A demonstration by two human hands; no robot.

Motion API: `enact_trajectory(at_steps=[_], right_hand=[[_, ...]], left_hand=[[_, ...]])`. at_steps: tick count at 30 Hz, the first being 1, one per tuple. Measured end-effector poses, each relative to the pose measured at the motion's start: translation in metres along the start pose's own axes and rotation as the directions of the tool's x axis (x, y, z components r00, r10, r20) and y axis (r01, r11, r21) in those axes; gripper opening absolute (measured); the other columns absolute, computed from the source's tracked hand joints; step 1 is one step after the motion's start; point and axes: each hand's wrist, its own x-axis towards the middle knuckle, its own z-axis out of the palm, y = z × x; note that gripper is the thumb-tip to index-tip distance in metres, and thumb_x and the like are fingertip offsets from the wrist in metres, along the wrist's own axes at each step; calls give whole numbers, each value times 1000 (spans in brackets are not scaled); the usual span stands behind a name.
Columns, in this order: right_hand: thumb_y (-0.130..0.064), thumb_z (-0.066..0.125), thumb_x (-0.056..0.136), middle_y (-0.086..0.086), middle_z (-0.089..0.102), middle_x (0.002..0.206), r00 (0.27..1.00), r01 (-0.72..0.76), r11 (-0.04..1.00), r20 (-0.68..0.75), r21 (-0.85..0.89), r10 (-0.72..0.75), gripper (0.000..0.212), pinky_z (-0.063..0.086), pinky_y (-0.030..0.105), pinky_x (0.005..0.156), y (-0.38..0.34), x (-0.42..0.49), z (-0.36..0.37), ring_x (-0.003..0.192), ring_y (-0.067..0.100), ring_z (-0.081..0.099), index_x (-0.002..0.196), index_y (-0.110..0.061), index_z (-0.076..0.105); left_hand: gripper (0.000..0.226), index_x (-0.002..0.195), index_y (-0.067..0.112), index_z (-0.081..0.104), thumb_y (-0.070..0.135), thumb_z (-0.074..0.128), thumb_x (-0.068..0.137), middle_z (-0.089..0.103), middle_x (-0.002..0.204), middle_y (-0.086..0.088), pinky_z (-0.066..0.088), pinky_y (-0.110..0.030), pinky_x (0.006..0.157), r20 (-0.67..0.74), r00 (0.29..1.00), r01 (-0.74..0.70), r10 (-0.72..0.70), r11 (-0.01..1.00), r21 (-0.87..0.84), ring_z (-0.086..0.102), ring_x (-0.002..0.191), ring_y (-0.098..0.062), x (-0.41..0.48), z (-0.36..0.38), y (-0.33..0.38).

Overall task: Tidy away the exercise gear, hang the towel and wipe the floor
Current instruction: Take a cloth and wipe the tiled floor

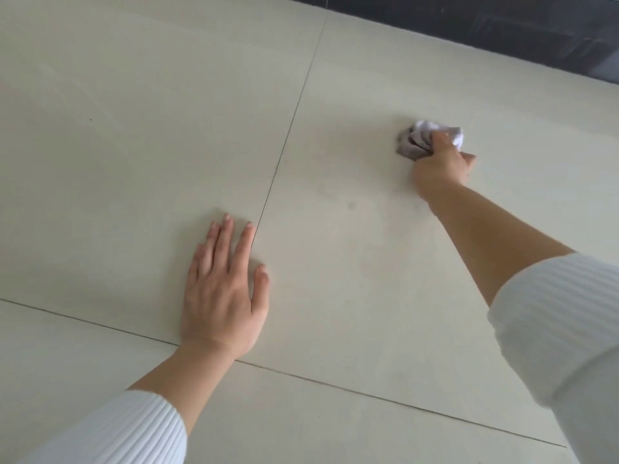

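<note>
I brace my left hand (pixel 223 296) flat, fingers straight, on the pale tiled floor (pixel 134 128) to carry my weight while my right hand (pixel 443 164), reaching far ahead, grips a crumpled cloth (pixel 418 137) bunched against the tile for wiping.

Bare left hand (pixel 222 296), bare right hand (pixel 442 164), white ribbed-knit left sleeve (pixel 127 430) and right sleeve (pixel 562 316) (fine lengthwise ribs), cuffs mid-forearm
</note>
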Motion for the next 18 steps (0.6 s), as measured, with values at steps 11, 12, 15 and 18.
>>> enact_trajectory(at_steps=[11,12,15,18], right_hand=[[-1,40,88,1,58,121,645,607,775,462,173,-609,55,41,25,99,-31,-75,57,104,14,42,129,-32,60],[2,43,86,0,61,124,605,677,719,439,155,-664,56,41,25,98,-20,-73,43,104,16,44,129,-29,60],[8,44,81,1,66,112,727,641,765,268,62,-632,59,36,18,89,15,-44,12,103,27,48,125,-26,63],[7,32,79,-9,43,84,931,339,940,126,43,-342,54,43,25,86,21,-15,-6,105,27,44,118,-18,60]], left_hand=[[61,149,21,30,42,28,91,19,159,-4,18,-38,117,4,1000,16,-16,1000,24,13,147,-20,0,-1,0],[61,149,21,30,42,28,91,20,159,-4,18,-38,116,3,1000,15,-15,1000,26,13,147,-20,0,-1,0],[61,148,21,31,42,28,91,21,159,-5,18,-39,116,6,1000,15,-15,999,30,14,147,-21,0,-2,2],[60,148,21,32,41,28,91,20,159,-4,22,-42,115,14,1000,27,-27,999,26,14,147,-21,1,-2,2]])
